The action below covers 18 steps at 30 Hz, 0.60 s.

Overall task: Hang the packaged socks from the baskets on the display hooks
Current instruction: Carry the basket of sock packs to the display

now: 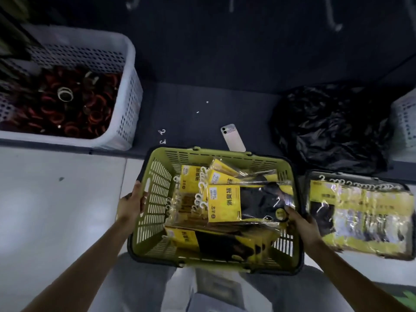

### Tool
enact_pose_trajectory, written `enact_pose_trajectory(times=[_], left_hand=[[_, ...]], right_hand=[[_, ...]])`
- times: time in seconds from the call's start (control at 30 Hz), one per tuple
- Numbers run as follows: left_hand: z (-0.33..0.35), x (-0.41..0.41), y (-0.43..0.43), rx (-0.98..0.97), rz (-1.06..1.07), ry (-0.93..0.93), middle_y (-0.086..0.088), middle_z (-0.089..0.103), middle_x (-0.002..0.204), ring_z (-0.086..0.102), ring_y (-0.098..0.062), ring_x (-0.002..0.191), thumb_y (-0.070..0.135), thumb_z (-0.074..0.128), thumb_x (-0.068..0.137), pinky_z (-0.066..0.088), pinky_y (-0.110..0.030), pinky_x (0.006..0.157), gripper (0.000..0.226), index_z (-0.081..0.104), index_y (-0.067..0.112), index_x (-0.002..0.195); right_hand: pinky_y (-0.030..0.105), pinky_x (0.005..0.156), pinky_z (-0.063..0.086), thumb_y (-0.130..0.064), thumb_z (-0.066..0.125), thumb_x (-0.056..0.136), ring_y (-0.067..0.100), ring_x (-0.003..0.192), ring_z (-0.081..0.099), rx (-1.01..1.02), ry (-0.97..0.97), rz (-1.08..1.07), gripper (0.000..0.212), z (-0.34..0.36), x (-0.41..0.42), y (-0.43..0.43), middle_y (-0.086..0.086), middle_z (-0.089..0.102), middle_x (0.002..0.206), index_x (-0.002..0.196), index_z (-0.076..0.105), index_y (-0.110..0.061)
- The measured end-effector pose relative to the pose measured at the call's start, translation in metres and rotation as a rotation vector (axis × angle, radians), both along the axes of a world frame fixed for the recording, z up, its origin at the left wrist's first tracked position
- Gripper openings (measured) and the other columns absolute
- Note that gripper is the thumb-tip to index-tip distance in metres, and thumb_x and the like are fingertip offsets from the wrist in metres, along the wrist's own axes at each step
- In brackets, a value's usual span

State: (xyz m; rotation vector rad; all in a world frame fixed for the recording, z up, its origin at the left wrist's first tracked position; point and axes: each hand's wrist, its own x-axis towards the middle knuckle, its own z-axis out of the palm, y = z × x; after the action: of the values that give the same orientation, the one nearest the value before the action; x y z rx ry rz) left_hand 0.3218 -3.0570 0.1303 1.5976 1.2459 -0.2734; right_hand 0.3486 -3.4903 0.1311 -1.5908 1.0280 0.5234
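Packaged socks (224, 203) lay piled inside the green basket (157, 176), left hand (132, 203) had its grip closed round the basket's left rim, right hand (301, 224) touched a pack at its right rim, grip's width unclear, phone (233, 137) and black bag (331, 127) lay beyond the basket, pale floor (56, 210) beneath.

- A shop is suggested by a basket (157, 176) filled with hanger-carded socks (224, 203).
- Hooks (336, 25), blurred, are probably seen above.
- Stock is kept in a crate (132, 97).
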Motion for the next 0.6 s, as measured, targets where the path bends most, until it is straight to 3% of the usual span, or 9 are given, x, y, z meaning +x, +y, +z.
enact_pose_trajectory(times=[0.1,0.33,0.47,0.6], left_hand=[[-0.060,-0.001,0.005,0.015,-0.011,-0.005,-0.006,0.054,0.056,0.047,-0.019,0.047,0.054,0.046,0.093,0.039,-0.027,0.051,0.054,0.062,0.009,0.068],[-0.186,0.009,0.009,0.090,-0.070,-0.020,-0.008,0.058,0.056,0.054,-0.024,0.051,0.054,0.039,0.095,0.044,-0.027,0.052,0.059,0.061,0.007,0.069],[-0.228,0.009,0.011,0.099,-0.099,-0.049,-0.011,0.060,0.062,0.057,-0.026,0.056,0.054,0.038,0.095,0.047,-0.032,0.060,0.059,0.061,0.005,0.073],[-0.225,0.018,0.010,0.046,-0.072,-0.032,-0.011,0.058,0.068,0.053,-0.026,0.056,0.056,0.037,0.095,0.045,-0.030,0.056,0.062,0.063,0.000,0.088]], right_hand=[[0.021,0.041,0.046,-0.027,0.073,0.081,0.015,0.042,0.060,-0.014,0.017,0.099,0.020,-0.060,0.012,0.012,0.002,0.064,0.051,0.079,0.068,-0.008],[0.041,0.084,0.052,-0.026,0.072,0.081,0.033,0.088,0.068,0.029,-0.031,0.258,0.031,-0.189,0.027,0.009,0.021,0.072,0.096,0.104,0.068,-0.005],[0.046,0.099,0.046,-0.045,0.078,0.058,0.030,0.097,0.067,0.061,-0.006,0.405,0.063,-0.226,0.025,-0.010,0.012,0.074,0.098,0.109,0.069,-0.009],[0.050,0.108,0.034,-0.064,0.069,0.062,0.028,0.115,0.055,0.041,0.022,0.619,0.089,-0.219,0.048,-0.013,0.010,0.055,0.136,0.137,0.050,-0.021]])
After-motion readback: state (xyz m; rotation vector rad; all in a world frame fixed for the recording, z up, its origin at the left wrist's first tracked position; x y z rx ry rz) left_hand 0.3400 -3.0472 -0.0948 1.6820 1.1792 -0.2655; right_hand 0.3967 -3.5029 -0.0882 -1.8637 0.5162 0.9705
